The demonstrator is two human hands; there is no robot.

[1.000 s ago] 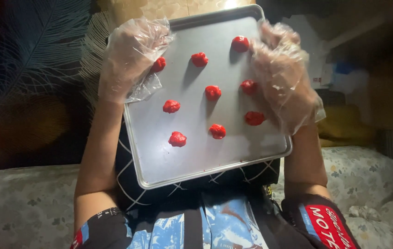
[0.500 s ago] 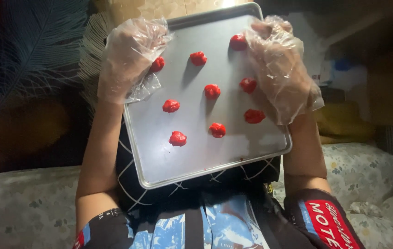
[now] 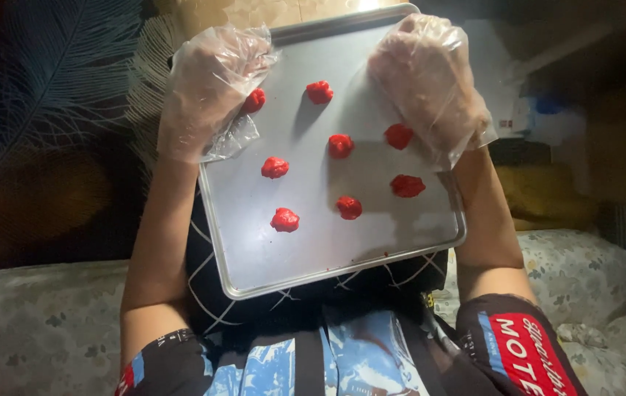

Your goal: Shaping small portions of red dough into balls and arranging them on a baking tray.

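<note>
The metal baking tray [image 3: 291,257] rests on my lap, over a dark cloth with white lines [image 3: 210,308], tilted a little so its near edge sits lowest. Eight small red dough lumps show on it, set apart from one another in loose rows, I judge so that none touches its neighbour; the nearest is the red lump [image 3: 284,219] at the front left.

Both my hands wear loose clear plastic gloves, which I take to be for keeping the sticky red stuff off my skin. My left hand [image 3: 206,92] lies at the tray's far left corner, fingers curled down and closed loosely, just beside the far-left lump [image 3: 254,100], which its glove partly covers. My right hand [image 3: 430,84] is bunched over the far right corner, fingers drawn together; I cannot tell whether it pinches anything under the glove. Both forearms reach straight forward along the tray's two sides.
</note>
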